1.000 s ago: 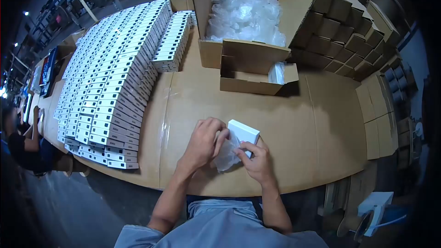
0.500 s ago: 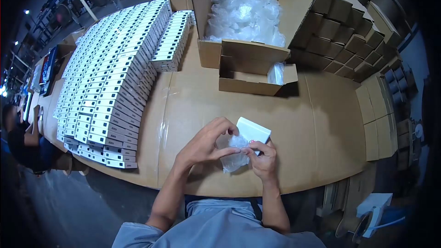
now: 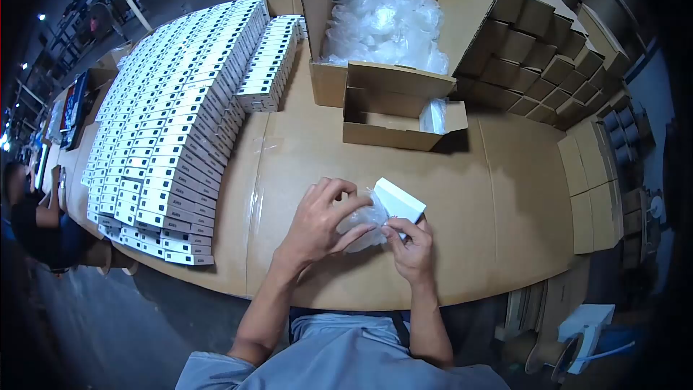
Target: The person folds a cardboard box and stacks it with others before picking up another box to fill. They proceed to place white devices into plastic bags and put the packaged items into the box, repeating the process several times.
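Observation:
A clear plastic bag (image 3: 367, 215) is spread between my two hands above the cardboard-covered table (image 3: 289, 173). My left hand (image 3: 317, 220) is at the bag's left side, its thumb and fingers apart around the crumpled film. On the right, my right hand (image 3: 410, 245) pinches the bag's edge between thumb and forefinger, and its other fingers hold a small white box (image 3: 398, 201). That box lies tilted just beyond the right fingertips, beside the bag.
Stacks of small white boxes (image 3: 173, 123) fill the left. A large carton (image 3: 328, 87) of clear bags stands behind a small open carton (image 3: 382, 133) holding a wrapped item (image 3: 433, 117). Brown boxes (image 3: 498, 72) are piled right. A person (image 3: 43, 217) sits far left.
The fingers of my left hand have lifted and spread slightly. The bag has been drawn up and bunched nearer the white box, which has shifted a little away from me.

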### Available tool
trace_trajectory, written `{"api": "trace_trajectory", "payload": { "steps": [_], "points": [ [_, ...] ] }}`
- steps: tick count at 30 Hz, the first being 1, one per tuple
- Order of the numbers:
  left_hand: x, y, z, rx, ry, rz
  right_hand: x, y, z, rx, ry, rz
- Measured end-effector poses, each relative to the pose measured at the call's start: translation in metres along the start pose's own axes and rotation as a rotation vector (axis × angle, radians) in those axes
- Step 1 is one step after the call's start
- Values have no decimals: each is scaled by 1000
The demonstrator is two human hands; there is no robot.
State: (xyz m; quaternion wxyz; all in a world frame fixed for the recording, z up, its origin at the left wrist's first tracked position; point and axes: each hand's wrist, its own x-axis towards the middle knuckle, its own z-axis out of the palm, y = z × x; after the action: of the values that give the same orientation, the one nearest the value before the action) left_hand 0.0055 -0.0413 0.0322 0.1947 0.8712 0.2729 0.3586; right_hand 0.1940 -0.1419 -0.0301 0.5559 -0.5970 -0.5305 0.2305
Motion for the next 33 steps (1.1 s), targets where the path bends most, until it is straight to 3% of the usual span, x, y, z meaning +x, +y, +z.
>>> {"api": "trace_trajectory", "payload": {
  "steps": [2, 5, 9, 12, 15, 16, 21, 23, 24, 28, 30, 33],
  "points": [
    [-1, -3, 3, 18, -11, 58, 3, -2, 1, -78, -13, -89],
    [-2, -5, 7, -84, -16, -107, 4, -10, -2, -164, -47, -47],
    [0, -5, 6, -134, -18, -172, -1, 1, -2, 78, -154, 69],
    [-4, -11, 8, -324, -14, -310, -5, 9, 0, 75, -131, 7],
    [1, -12, -3, -403, 48, -454, -7, 15, -7, 59, -144, 155],
    [4, -8, -9, -347, -23, -479, -7, 14, -6, 57, -138, 147],
    [-1, -13, 10, -275, 32, -238, -2, -4, -1, -45, -192, 152],
    [1, -12, 13, -252, 64, -196, -2, -14, 1, -71, -183, 285],
    [1, -11, 7, -258, 4, -239, -2, -16, 2, -84, -180, 350],
    [4, -16, -4, -306, 23, -247, -7, 0, 2, 20, -186, 239],
    [2, -18, -4, -239, 1, -230, -5, -13, -1, -90, -193, 197],
    [-1, -20, -1, -30, 38, -148, -1, -24, 1, -97, -257, 304]
  ]
}}
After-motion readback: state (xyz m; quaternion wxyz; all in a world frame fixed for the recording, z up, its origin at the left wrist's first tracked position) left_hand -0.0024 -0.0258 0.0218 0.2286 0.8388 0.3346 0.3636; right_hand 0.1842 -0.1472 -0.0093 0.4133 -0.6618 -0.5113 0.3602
